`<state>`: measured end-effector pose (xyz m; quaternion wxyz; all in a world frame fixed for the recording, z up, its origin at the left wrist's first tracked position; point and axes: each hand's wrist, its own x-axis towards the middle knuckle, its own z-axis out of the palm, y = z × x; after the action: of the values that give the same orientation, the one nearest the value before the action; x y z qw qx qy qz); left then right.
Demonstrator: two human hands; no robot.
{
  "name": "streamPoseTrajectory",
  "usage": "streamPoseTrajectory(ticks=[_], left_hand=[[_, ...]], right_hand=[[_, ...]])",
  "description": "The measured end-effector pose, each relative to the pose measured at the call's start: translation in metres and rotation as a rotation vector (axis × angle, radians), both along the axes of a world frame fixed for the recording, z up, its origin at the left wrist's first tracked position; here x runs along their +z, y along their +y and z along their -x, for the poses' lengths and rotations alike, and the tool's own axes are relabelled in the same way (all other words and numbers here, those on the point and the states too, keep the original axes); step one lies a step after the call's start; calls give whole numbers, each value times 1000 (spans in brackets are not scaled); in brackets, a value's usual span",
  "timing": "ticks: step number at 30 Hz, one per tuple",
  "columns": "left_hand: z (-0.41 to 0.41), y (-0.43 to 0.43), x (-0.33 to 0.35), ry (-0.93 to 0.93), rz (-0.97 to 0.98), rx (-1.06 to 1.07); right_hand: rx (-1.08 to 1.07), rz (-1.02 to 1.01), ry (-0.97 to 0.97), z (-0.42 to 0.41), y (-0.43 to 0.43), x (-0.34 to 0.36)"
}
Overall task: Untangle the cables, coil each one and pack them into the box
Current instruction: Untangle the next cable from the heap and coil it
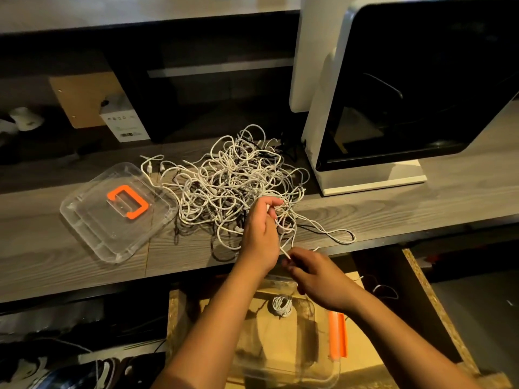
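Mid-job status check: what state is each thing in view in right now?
cable pile: tangled, on the desk.
coiled cable: coiled, inside the box.
box: open, lid off.
lid: off, flat on the desk.
left hand: pinches a strand in the cable pile.
right hand: pinches a cable end.
screen: dark.

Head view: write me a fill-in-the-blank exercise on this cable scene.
The clear plastic lid with the ___ handle lies left of the tangled white cables.
The clear plastic box holds ___ coiled white cable.
The hand gripping inside the tangle is the person's ___.
Missing: orange; one; left.
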<state>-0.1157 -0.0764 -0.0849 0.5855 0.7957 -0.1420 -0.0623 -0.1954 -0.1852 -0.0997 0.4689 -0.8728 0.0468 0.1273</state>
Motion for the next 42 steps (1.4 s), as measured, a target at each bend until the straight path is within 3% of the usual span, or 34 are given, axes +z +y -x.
streamPoseTrajectory(ticks=[2, 5, 9, 12, 16, 18, 20, 22, 25, 28, 29, 31, 33, 36, 42], left_hand=[[-2, 3, -5, -211, -349, -99], [-6, 10, -12, -256, -686, -162], [-11, 26, -17, -138, -870, -257], [-8, 32, -15, -131, -909, -384], [-4, 30, -14, -67, -704, -494], [-4, 27, -12, 83, -593, -515], [-2, 24, -6, 299, -311, -496], [2, 21, 1, 388, -20, -465], [8, 7, 16, 357, 267, -383], [7, -8, 29, 281, 420, -83], [5, -10, 29, 201, 401, 37], [-5, -8, 25, -31, 177, 134], [-15, -2, 17, -193, -190, 84], [-27, 8, -2, -257, -588, 9], [-27, 30, -13, -224, -757, -138]], right_hand=[[76, 124, -37, -2, 3, 7], [146, 252, -44, -7, -2, 24], [93, 493, -53, -17, -30, 44], [21, 455, -115, -22, -45, 52], [-129, 299, -164, -30, -54, 54], [-235, 251, -195, -32, -57, 49], [-329, 137, -166, -33, -61, 41], [-361, -29, -73, -31, -58, 32], [-269, -83, 91, -27, -40, 16], [-55, -58, 174, -19, -9, 9], [24, 3, 160, -17, -2, 9], [158, 160, 82, -13, 4, 14], [211, 225, 42, -11, -2, 23], [298, 301, -7, -9, -17, 36], [241, 414, -130, -8, -41, 44]])
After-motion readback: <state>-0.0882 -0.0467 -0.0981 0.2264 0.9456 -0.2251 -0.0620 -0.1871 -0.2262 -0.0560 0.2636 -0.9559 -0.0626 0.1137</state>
